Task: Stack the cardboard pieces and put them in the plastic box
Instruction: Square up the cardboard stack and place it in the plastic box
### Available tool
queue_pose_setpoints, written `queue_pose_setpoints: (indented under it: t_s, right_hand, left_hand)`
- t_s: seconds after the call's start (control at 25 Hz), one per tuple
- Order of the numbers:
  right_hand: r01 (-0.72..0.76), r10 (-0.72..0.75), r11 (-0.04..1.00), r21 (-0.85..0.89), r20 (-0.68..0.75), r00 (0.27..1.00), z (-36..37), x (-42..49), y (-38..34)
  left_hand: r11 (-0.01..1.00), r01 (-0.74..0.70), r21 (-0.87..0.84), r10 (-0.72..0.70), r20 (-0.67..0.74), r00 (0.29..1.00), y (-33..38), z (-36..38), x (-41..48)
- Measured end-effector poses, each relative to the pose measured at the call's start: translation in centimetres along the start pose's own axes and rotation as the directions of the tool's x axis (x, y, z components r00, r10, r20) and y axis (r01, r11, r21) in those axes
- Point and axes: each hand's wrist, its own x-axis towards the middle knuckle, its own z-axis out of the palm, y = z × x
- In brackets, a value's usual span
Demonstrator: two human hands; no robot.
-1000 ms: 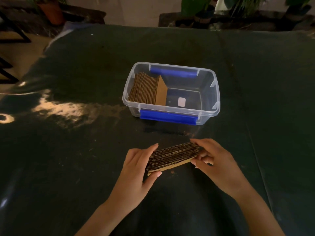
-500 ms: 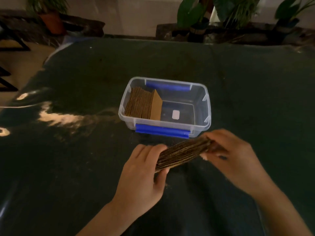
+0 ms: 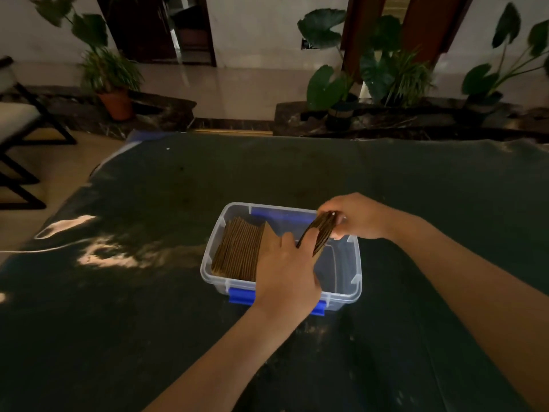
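Head view: a tilted stack of cardboard pieces hangs over the open plastic box, clamped at its far end by the right hand and at its near end by the left hand. Left of the grip, a row of cardboard pieces already stands on edge inside the box. The box rests on a dark table, with potted plants beyond its far edge.

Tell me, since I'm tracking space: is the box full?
Partly full. Cardboard fills the box's left side; the right side shows bare floor.
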Motion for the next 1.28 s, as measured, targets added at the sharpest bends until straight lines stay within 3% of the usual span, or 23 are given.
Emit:
queue_pose_setpoints:
  t_s: [0.24, 0.4, 0.64, 0.76, 0.92, 1.08, 1.28]
  right_hand:
    - [-0.081, 0.070, 0.989, -0.126, -0.091, 0.993, 1.1, 0.8, 2.0]
    - [-0.138, 0.120, 0.938, -0.317, -0.076, 0.990, 3.6, 1.5, 1.1]
    - [-0.144, 0.184, 0.856, -0.497, 0.032, 0.982, 4.4, 1.5, 0.3]
    - [-0.132, 0.228, 0.806, -0.577, 0.096, 0.969, 4.1, 1.2, -0.1]
    - [-0.092, 0.139, 0.840, -0.535, 0.047, 0.989, 3.7, 0.5, 0.3]
    - [-0.043, -0.006, 0.813, -0.581, -0.081, 0.997, 3.8, -0.3, 1.6]
    - [-0.066, -0.021, 0.821, -0.567, -0.146, 0.989, 4.9, -0.4, 2.5]
  left_hand:
    - [0.998, 0.061, 0.004, -0.061, 0.085, 0.995, 2.2, 3.1, 2.4]
    - [0.984, 0.174, -0.046, -0.164, 0.162, 0.973, 2.0, 4.6, 1.8]
    - [0.996, 0.063, -0.059, -0.035, 0.398, 0.917, 2.1, 4.3, 2.5]
    - [1.000, 0.018, -0.018, -0.009, 0.420, 0.908, 2.7, 4.2, 1.8]
    - [0.997, 0.065, -0.029, -0.050, 0.371, 0.927, 3.1, 4.7, 1.9]
    - [0.982, 0.179, -0.057, -0.136, 0.441, 0.887, 2.8, 5.4, 2.8]
    - [0.963, 0.238, -0.125, -0.146, 0.499, 0.854, 2.4, 6.1, 3.5]
